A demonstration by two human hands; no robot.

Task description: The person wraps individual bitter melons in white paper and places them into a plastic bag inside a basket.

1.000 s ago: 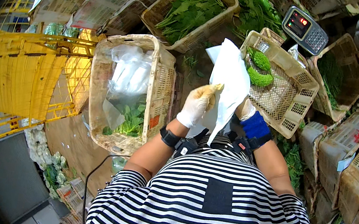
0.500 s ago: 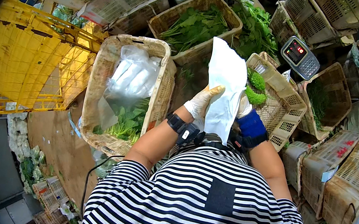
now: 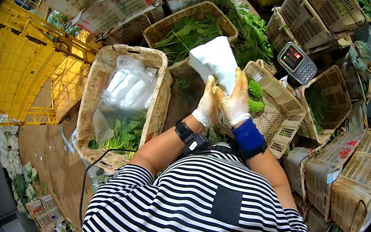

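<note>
in the frame's upper centre, a white sheet [image 3: 213, 60] is resting in the nearly closed grip of the left hand [image 3: 209, 101] and right hand [image 3: 237, 98], light, even pinching probably sparing it creases.

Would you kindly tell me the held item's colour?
The held item is white; see the head view.

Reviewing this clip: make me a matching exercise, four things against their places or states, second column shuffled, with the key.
Things
1. White sheet
2. Bumpy green gourds
3. Keypad display unit
4. Blue wristband

Places or states
A. Lit with red digits
B. Around the right wrist
C. Touching left hand and right hand, both gloved
D. In a pale crate

Pairs: 1-C, 2-D, 3-A, 4-B
</note>
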